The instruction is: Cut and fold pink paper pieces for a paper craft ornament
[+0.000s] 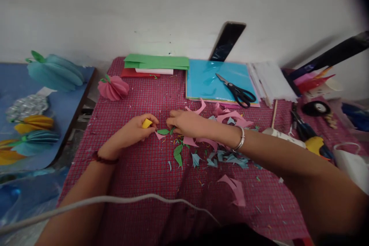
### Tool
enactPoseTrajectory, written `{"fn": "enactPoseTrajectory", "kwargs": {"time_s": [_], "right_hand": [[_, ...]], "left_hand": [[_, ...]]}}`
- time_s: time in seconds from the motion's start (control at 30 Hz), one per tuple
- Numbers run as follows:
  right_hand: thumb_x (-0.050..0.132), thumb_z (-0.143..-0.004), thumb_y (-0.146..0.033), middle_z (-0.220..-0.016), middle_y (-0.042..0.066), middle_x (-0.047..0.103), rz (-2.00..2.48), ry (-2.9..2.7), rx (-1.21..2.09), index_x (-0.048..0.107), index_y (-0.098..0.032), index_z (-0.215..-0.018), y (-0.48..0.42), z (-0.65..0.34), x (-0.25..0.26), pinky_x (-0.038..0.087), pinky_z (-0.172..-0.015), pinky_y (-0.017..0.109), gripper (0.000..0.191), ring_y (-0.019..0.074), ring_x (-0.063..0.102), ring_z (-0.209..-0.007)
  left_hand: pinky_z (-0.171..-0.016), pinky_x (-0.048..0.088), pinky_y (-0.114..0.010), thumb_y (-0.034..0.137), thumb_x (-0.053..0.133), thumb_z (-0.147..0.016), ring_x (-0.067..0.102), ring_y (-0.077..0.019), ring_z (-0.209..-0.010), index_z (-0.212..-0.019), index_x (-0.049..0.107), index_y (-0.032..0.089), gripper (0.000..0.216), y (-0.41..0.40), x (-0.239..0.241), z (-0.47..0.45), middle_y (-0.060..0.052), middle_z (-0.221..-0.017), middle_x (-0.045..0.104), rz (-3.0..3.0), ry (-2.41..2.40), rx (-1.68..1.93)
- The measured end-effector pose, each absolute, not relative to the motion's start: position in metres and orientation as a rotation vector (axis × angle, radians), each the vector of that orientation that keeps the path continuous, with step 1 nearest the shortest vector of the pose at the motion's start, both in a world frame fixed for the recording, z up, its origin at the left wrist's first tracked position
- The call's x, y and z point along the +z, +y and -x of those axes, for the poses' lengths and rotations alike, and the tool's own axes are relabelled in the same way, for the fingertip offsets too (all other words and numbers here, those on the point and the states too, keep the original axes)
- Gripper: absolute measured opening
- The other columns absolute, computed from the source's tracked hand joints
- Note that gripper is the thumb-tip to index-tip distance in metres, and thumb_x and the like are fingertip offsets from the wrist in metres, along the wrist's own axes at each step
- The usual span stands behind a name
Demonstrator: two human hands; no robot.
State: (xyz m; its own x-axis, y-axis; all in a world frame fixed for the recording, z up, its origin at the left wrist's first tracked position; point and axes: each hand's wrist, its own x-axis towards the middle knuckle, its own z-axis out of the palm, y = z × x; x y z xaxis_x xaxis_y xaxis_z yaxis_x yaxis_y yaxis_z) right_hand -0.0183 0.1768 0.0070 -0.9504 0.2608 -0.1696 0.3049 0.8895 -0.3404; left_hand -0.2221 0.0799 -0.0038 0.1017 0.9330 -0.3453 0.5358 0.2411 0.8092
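One yellow piece [147, 123] sits in the left hand [140, 127], whose fingers are curled closed on it, over the middle of a red checked worktop [138, 184]. Just beside it, the right hand [184, 122] has its fingers bent down at a bit of green; I cannot tell whether they grip it. Between the hands lies a green leaf [163, 132], and more leaves [178, 155] lie below the right hand. Pink scraps [235, 190] and blue scraps [235, 158] are strewn around and beyond the right forearm. Farther back, black scissors [236, 90] rest on a blue sheet [201, 80], with a phone [229, 40] leaning against the wall behind. Left of the sheet are green paper [155, 62] and a pink pumpkin [113, 87]. A white cable [109, 199] crosses in front. Far left, a teal pumpkin [56, 72] stands on a blue worktop [67, 117].
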Motion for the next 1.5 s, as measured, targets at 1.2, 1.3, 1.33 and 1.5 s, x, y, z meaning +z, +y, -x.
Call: {"fn": "enactPoseTrajectory", "kwargs": {"time_s": [1.2,1.3,1.33,1.5], "right_hand": [[0.048,-0.084,-0.007,-0.093,0.004,0.067,-0.629,3.068,-1.099,0.064,-0.015,-0.096,0.225,0.058,0.019,0.044,-0.080,0.027,0.021,0.0141,0.060,-0.084],[0.051,-0.087,-0.009,-0.093,0.005,0.066,-0.409,2.990,-1.141,0.064,-0.014,-0.095,0.202,0.027,0.020,0.044,-0.080,0.028,0.016,0.0144,0.060,-0.085],[0.052,-0.087,-0.010,-0.094,0.006,0.066,-0.359,2.972,-1.107,0.064,-0.014,-0.096,0.195,0.015,0.019,0.045,-0.081,0.029,0.015,0.0152,0.060,-0.087],[0.053,-0.090,-0.014,-0.098,0.008,0.063,-0.407,2.894,-0.832,0.064,-0.014,-0.100,0.176,-0.040,0.017,0.045,-0.080,0.031,0.015,0.0182,0.059,-0.089]], "left_hand": [[-0.052,0.043,-0.023,0.027,0.054,-0.077,0.052,-0.0123,-0.055,-0.094,0.063,0.017,0.022,0.083,-0.032,0.282,0.001,-0.067,0.061,-1.105,2.359,1.202],[-0.064,0.046,-0.023,0.027,0.061,-0.077,0.055,-0.0117,-0.066,-0.096,0.067,0.016,0.023,0.084,-0.031,0.278,0.000,-0.078,0.065,-1.163,2.402,1.221],[-0.068,0.047,-0.024,0.027,0.063,-0.076,0.056,-0.0120,-0.069,-0.095,0.068,0.015,0.023,0.085,-0.031,0.277,0.000,-0.082,0.066,-1.184,2.414,1.228],[-0.074,0.048,-0.027,0.029,0.065,-0.073,0.060,-0.0142,-0.074,-0.088,0.070,0.016,0.020,0.088,-0.031,0.277,-0.001,-0.083,0.069,-1.271,2.418,1.222]]}}
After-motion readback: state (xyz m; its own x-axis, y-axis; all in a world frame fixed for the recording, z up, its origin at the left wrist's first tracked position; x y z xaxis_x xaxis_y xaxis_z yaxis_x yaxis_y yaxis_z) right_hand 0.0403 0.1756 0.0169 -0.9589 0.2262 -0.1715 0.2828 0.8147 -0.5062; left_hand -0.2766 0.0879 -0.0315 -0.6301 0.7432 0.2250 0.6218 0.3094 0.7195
